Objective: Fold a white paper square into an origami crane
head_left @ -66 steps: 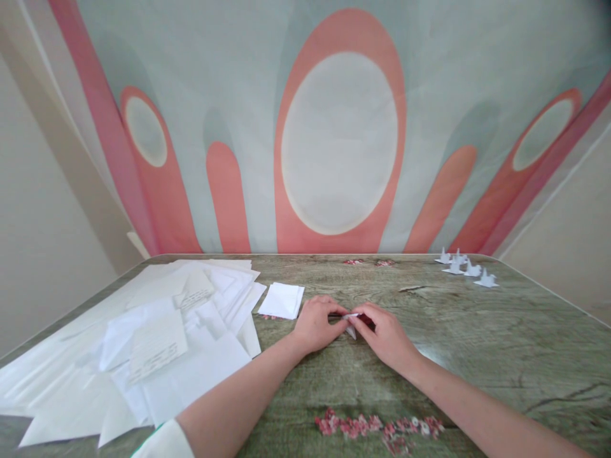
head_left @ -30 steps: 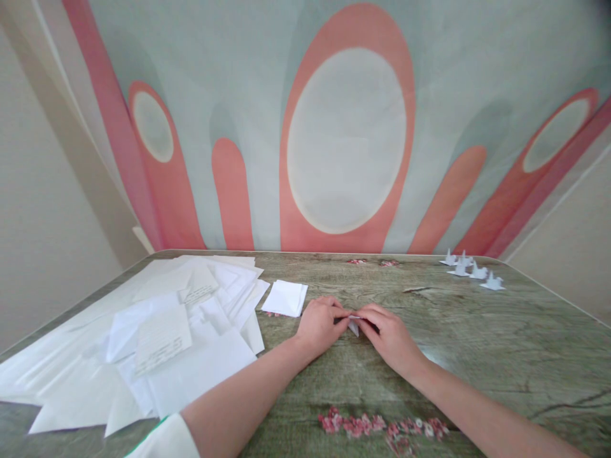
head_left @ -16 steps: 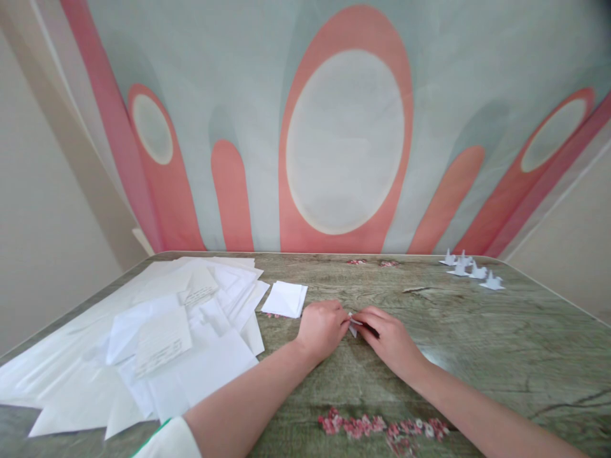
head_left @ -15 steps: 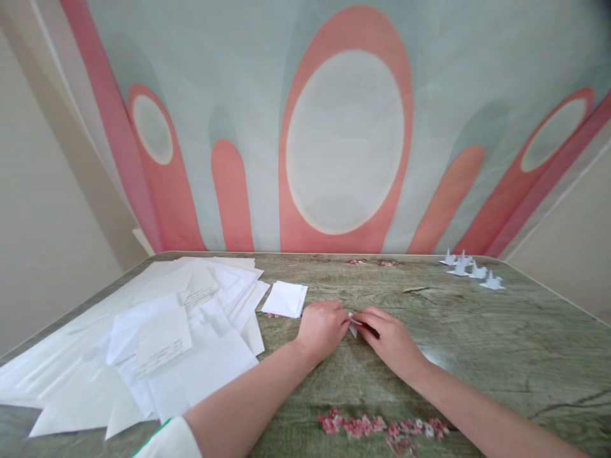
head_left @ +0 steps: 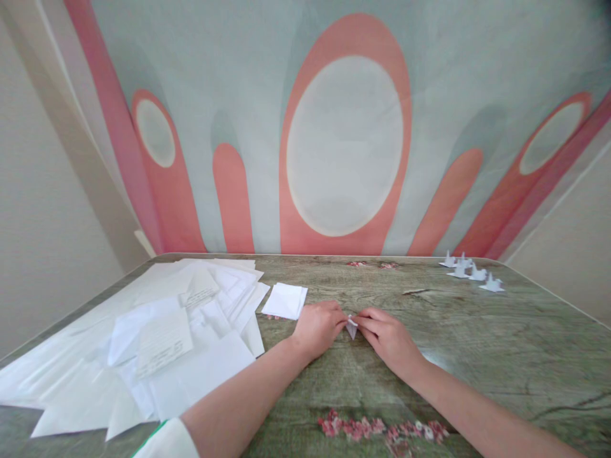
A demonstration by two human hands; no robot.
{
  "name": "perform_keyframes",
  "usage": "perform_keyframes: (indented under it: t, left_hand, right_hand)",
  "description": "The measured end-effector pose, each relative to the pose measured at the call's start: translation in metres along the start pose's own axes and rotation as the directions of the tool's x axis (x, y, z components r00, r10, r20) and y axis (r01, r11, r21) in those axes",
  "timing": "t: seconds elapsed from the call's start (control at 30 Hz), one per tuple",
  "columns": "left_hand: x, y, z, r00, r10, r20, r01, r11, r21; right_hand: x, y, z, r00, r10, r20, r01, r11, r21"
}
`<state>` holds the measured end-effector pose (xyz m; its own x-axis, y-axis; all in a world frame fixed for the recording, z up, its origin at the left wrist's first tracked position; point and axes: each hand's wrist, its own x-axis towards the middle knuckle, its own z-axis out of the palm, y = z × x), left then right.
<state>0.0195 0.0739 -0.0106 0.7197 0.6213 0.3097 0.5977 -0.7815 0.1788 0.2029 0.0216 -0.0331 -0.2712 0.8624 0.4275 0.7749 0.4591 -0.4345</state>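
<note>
Between my two hands, near the middle of the table, is a small folded piece of white paper (head_left: 352, 329) with a pointed end toward me. My left hand (head_left: 319, 327) pinches its left side, fingers closed. From the right, my right hand (head_left: 386, 332) grips the other side between thumb and fingers. The fingers cover part of the folds. Just beyond my left hand lies a small stack of square white paper (head_left: 285, 300). Several folded white paper cranes (head_left: 491, 283) stand at the far right.
A broad, overlapping pile of white paper sheets (head_left: 205, 369), some with printed writing, covers the table's left side. The wood-grain table (head_left: 477, 356) has printed pink flowers (head_left: 353, 425) near its front. A painted wall (head_left: 258, 83) rises behind the far edge.
Both hands keep hold of the paper and have shifted only slightly. More of the paper's pointed lower part shows between the fingers. The camera view has tilted a little.
</note>
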Motion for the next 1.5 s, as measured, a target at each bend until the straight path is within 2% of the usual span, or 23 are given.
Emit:
perform_keyframes:
  t: [0.73, 0.97, 1.23, 1.5]
  left_hand:
    - [0.0022, 0.0068, -0.0033, 0.998, 0.051, 0.043, -0.057, 0.982, 0.179]
    - [0.0000, 0.0028, -0.0047, 0.996, 0.053, 0.067, -0.062, 0.987, 0.148]
    - [-0.0018, 0.0001, -0.0051, 0.996, 0.053, 0.070, -0.060, 0.994, 0.093]
    - [-0.0047, -0.0015, -0.0072, 0.997, 0.056, 0.055, -0.054, 0.998, -0.033]
  right_hand:
    - [0.0001, -0.0021, 0.0003, 0.994, -0.106, -0.022, 0.101, 0.979, -0.177]
    - [0.0011, -0.0035, 0.0002, 0.990, -0.138, 0.008, 0.137, 0.966, -0.217]
    - [-0.0002, -0.0038, -0.0027, 0.979, -0.182, 0.094, 0.197, 0.961, -0.195]
    - [-0.0025, -0.0025, -0.0033, 0.974, -0.184, 0.135, 0.205, 0.964, -0.169]
